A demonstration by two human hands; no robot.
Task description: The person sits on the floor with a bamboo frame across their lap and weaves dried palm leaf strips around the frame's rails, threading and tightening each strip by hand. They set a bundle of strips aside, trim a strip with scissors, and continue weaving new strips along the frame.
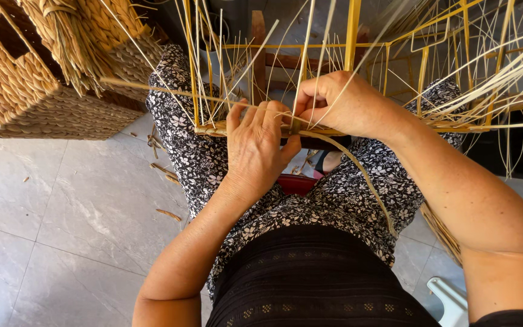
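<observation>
A yellow metal wire frame (351,36) rests over my lap, with several thin pale reed stakes (491,72) sticking up and out from it. My left hand (258,148) presses on the woven bottom edge (213,129) of the frame, fingers curled over the rail. My right hand (340,103) pinches a flat dried straw strand (364,175) right beside the left fingertips. The strand trails down across my patterned dress toward my right side.
A finished woven straw basket (37,91) with a handle hole stands at the upper left, with a straw bundle (74,42) leaning on it. Straw scraps (167,214) lie on the grey tiled floor. A red stool edge (298,183) shows between my knees.
</observation>
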